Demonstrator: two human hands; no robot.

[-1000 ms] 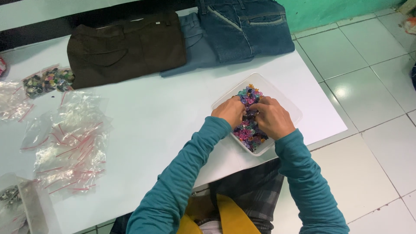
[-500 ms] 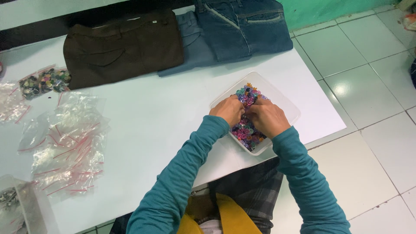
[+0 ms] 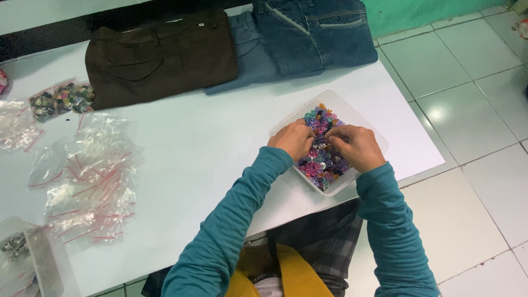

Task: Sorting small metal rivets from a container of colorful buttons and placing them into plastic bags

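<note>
This looks like a small garment workshop, or the packing corner of a clothing shop. On a white table, folded trousers in brown and blue denim lie along the far edge, and a clear tub of coloured buttons sits near the right end. At the table's left end lie a heap of small clear bags with red strips and a bag of mixed buttons; beyond the table's right end are pale floor tiles and a green wall.
</note>
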